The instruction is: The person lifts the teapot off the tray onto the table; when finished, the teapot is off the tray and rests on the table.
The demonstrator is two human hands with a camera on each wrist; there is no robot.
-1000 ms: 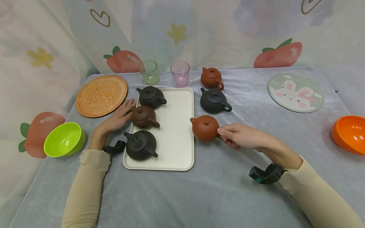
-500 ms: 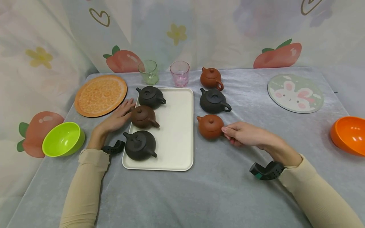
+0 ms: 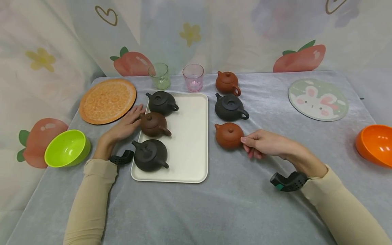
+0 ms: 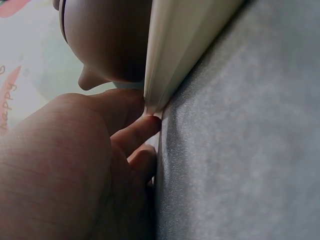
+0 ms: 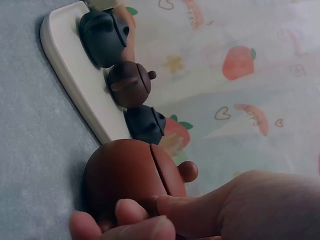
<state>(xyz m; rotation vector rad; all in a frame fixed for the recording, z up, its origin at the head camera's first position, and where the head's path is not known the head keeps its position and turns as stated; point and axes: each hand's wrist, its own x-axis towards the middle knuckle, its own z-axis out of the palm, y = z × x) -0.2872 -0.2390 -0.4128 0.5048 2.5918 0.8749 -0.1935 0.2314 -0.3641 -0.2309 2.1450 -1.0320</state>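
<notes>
Status: three clay teapots stand along the left edge of the cream rectangular tray (image 3: 190, 143); three stand off it on the grey tabletop (image 3: 232, 204), by the tray's right edge.

Right hand (image 3: 264, 144): fingers pinched on the handle of the reddish-brown round clay teapot (image 3: 228, 135), which rests on the tabletop.

Left hand (image 3: 125, 125): fingers straight, touching the tray's left edge.

Count:
- teapots, six: three dark, three brown
- tumblers, two
- bowls, two
- round mats, two
- tray, one

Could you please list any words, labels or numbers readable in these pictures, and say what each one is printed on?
"happy": red letters on the backdrop cloth, at the left edge of the left wrist view, partly cut off, so the reading is not certain.
The teapots, tray, cups, bowls and mats show no readable text.
</notes>
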